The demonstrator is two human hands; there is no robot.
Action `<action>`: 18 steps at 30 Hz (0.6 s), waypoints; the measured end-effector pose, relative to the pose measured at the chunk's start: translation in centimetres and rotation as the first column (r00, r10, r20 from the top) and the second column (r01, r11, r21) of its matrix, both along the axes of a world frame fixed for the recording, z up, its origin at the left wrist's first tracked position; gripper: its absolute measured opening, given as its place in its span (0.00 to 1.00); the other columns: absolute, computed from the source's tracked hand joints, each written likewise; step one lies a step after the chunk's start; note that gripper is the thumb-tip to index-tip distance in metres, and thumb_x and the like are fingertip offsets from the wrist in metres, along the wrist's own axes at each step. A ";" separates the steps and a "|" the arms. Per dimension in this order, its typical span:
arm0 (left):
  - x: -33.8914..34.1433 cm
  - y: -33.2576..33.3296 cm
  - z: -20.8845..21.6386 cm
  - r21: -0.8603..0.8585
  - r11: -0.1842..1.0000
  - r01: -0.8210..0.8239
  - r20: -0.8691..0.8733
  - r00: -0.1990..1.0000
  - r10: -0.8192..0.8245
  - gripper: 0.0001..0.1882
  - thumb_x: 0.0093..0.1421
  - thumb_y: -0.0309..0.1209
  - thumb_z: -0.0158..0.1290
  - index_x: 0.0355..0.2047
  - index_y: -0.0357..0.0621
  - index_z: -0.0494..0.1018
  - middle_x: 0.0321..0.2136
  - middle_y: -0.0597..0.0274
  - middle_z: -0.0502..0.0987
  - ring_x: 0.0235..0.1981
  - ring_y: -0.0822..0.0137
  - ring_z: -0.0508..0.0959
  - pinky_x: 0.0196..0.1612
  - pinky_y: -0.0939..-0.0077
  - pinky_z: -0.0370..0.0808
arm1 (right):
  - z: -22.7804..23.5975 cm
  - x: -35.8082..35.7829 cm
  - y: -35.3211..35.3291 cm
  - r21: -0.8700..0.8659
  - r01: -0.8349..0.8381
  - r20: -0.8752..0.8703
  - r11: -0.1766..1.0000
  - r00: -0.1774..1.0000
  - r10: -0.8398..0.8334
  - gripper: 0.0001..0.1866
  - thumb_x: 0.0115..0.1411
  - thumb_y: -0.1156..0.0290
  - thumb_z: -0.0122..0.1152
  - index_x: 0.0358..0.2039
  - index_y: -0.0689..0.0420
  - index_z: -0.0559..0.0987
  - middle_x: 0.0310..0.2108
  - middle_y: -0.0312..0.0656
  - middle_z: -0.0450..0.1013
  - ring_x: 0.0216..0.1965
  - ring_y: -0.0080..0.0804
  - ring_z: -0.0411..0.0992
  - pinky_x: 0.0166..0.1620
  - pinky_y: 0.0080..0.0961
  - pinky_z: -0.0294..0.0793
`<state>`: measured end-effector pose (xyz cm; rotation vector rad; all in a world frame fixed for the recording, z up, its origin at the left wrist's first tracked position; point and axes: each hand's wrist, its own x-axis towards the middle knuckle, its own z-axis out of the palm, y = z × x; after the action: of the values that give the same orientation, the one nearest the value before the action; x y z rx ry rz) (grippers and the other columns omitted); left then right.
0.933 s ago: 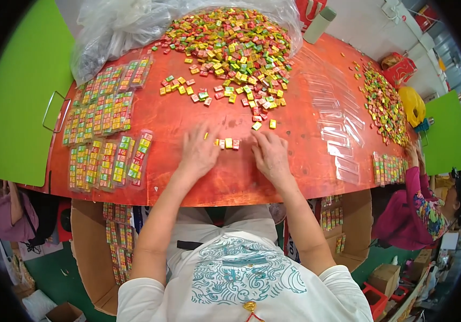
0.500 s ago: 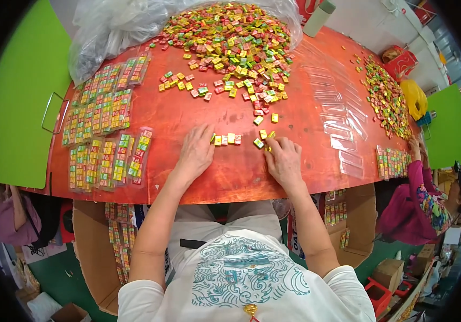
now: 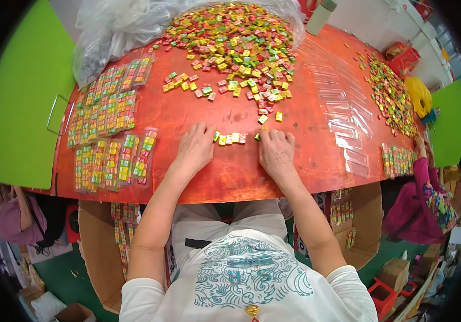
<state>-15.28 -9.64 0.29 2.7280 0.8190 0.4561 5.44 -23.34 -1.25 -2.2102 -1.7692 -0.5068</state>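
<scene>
A short row of small, brightly coloured boxes [image 3: 232, 139] lies on the red table in front of me. At its left end my left hand [image 3: 196, 146] rests with fingers bent together, their tips against a green and yellow box [image 3: 217, 136]. My right hand [image 3: 277, 152] is just right of the row, fingers curled down over a small green and yellow box [image 3: 258, 137]; a gap separates it from the row. The right fingertips are partly hidden behind the hand. Beyond them, two loose boxes [image 3: 263, 118] lie below the big pile [image 3: 241, 40].
Filled clear trays [image 3: 104, 112] lie in rows on the left. Empty clear plastic trays [image 3: 343, 118] overlap on the right. Plastic bags [image 3: 117, 32] lie at the far left and a bottle [image 3: 320, 17] stands at the back. Cardboard cartons [image 3: 99, 252] flank my legs. A co-worker [image 3: 418, 198] is at right.
My right hand has moved left toward the row, and its fingers now cover loose boxes that were visible there. My left hand stays at the row's left end. The view has shifted slightly.
</scene>
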 end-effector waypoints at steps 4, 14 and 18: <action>0.2 -1.6 -0.1 -0.111 0.990 -0.090 0.044 0.994 0.096 0.26 0.59 0.25 0.55 0.59 0.39 0.67 0.44 0.45 0.69 0.47 0.44 0.73 0.48 0.55 0.74 | 0.2 -1.6 0.8 -0.086 -0.025 -0.169 0.996 0.986 0.010 0.14 0.55 0.70 0.61 0.44 0.53 0.77 0.36 0.41 0.73 0.41 0.37 0.73 0.50 0.43 0.64; -0.4 -3.3 -1.0 -0.212 0.973 -0.088 0.263 0.954 0.144 0.25 0.59 0.22 0.53 0.58 0.33 0.67 0.49 0.45 0.69 0.53 0.46 0.71 0.55 0.57 0.71 | 0.7 6.0 -7.3 0.171 0.244 -0.188 0.955 0.959 -0.211 0.22 0.58 0.66 0.64 0.53 0.52 0.75 0.50 0.44 0.70 0.53 0.41 0.68 0.56 0.45 0.61; -0.5 -3.4 -1.2 -0.208 0.975 -0.081 0.306 0.941 0.144 0.24 0.58 0.21 0.53 0.57 0.33 0.69 0.51 0.45 0.69 0.53 0.46 0.71 0.57 0.59 0.70 | 0.9 12.3 -13.0 0.156 0.423 -0.078 0.893 0.906 -0.416 0.23 0.59 0.63 0.63 0.54 0.53 0.75 0.55 0.47 0.68 0.57 0.44 0.66 0.60 0.47 0.59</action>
<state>-15.82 -13.06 -0.91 2.3531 0.8814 0.7764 17.73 -36.29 -0.32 -2.4587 -1.1691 -0.6658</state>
